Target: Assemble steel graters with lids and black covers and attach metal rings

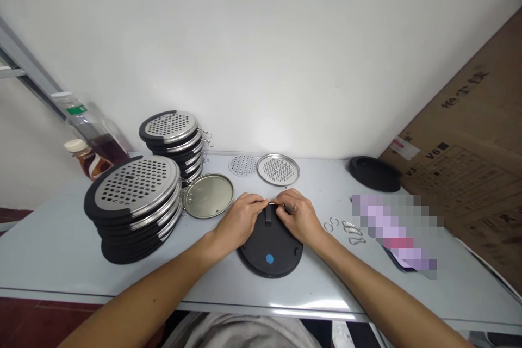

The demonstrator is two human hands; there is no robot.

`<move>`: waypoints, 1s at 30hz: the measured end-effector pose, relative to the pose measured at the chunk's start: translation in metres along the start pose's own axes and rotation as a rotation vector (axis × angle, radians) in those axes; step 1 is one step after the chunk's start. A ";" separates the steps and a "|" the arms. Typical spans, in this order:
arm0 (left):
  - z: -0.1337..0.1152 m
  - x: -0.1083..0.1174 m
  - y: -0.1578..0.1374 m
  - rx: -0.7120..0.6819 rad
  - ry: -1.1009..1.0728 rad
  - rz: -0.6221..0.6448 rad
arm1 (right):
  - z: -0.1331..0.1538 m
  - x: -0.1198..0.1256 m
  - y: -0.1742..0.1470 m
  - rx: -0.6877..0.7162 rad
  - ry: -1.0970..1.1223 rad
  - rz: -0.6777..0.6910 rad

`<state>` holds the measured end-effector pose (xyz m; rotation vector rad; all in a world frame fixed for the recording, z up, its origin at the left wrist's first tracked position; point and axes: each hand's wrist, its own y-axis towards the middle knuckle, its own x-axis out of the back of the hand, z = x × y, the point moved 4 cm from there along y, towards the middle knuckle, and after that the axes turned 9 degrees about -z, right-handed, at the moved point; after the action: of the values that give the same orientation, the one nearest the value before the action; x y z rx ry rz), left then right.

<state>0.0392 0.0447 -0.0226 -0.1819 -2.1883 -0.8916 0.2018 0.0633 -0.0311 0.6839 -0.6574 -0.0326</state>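
A round black disc (pixel 271 250) with a blue dot and small dark studs lies on the table in front of me. A short black strap (pixel 268 215) runs down from its far edge. There my left hand (pixel 238 223) and my right hand (pixel 300 216) meet from either side, thumbs and forefingers pinched together. Between the fingertips shows a bit of a small silvery metal piece, mostly hidden, so I cannot make out its full shape. The right palm rests over the disc's right side.
Two stacks of round graters with black rims (pixel 134 185) (pixel 169 125) stand at left, near bottles (pixel 87 160). Around the disc lie a metal lid (pixel 209 196), grater plates (pixel 278 169), rings and wire clips (pixel 354 232), another black disc (pixel 375 174) and a blurred purple item (pixel 391 234). A carton (pixel 473 147) stands right.
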 end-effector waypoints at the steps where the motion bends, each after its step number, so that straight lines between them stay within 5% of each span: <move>1: 0.000 0.000 0.001 0.003 -0.001 0.005 | -0.001 0.000 0.000 -0.029 -0.003 0.005; 7: -0.016 0.018 0.004 0.025 0.043 0.030 | -0.021 0.007 0.004 -0.204 0.082 -0.002; 14: -0.052 0.015 -0.047 0.103 0.100 0.458 | -0.053 0.014 0.000 -0.561 0.415 0.156; 22: -0.059 0.012 -0.079 0.149 0.074 0.160 | -0.035 0.017 -0.009 -1.006 0.838 0.314; 27: -0.065 0.035 -0.066 0.023 0.013 -0.057 | -0.025 0.021 -0.009 -1.003 0.974 0.355; 30: -0.072 0.057 -0.047 0.084 -0.056 -0.133 | -0.021 0.022 -0.008 -0.967 0.919 0.391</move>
<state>0.0233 -0.0451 0.0251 -0.0213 -2.3073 -0.8739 0.2330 0.0643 -0.0360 -0.3920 0.1641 0.2960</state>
